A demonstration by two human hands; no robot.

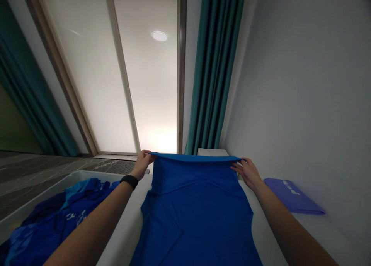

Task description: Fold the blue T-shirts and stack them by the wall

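White table [269, 227] flanks a blue shirt [194, 204], both hands [142, 165] [246, 174] pinching its edge.

Bg: tall frosted window [87, 73] in beige frame, brightest near bottom; round white light [159, 36] visible on the glass; teal curtains [216, 73] on both sides, pale grey wall [295, 84] on rt. Grey marbled floor [58, 173] at lt; small white cabinet [213, 152] at foot of rt curtain; white table [333, 246] runs along rt wall.
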